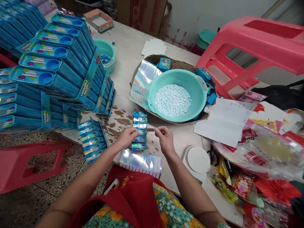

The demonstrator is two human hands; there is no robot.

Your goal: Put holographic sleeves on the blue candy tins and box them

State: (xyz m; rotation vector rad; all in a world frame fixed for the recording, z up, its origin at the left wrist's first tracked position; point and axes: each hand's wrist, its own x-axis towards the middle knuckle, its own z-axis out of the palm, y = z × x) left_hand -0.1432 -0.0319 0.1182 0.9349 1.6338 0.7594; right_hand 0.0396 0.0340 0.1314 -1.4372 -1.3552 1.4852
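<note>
My left hand (129, 136) and my right hand (164, 138) both pinch a thin strip (149, 129), stretched level between them. It looks like a narrow sticker strip, though its detail is too small to read. Beneath it stands a row of small blue candy boxes (140, 146), some with shiny silvery bands across their tops. My left fingers are over the row's left side; the right ones are just off its right side. Close to my body lies a rainbow-sheen sticker sheet (141, 159) with a slit lower edge.
Stacked packs of blue boxes (71, 63) rise at left, with a smaller pack (91, 139) below. A turquoise basin (177, 74) of white candies (173, 99) sits in a cardboard tray (185, 63). Right are a round white scale (198, 159), papers (223, 120), wrappers (244, 185) and a pink stool (237, 38).
</note>
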